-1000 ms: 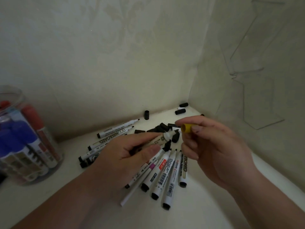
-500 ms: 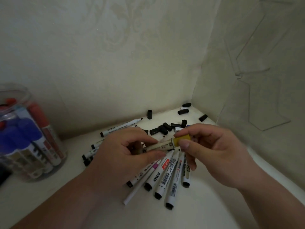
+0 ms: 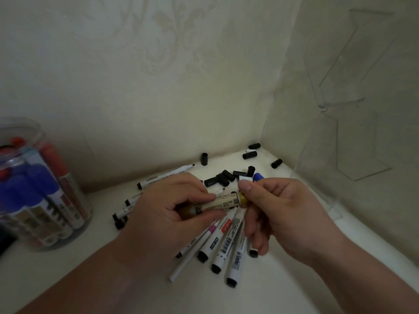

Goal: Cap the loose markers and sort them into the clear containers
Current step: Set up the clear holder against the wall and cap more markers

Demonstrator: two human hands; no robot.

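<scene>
Your left grip (image 3: 167,214) holds the yellow marker (image 3: 217,203), your right grip (image 3: 285,214) pinches its cap (image 3: 241,198) — clear jar (image 3: 34,126) partly filled, many markers (image 3: 226,243) left on the bench (image 3: 102,257).

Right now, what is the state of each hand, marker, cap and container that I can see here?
yellow marker: held above the table, yellow cap on its end.
left hand: grips the yellow marker.
right hand: pinches the yellow cap.
thin marker: lying uncapped, tip bare.
black caps: loose on the table.
clear jar: upright, holds capped markers.
</scene>
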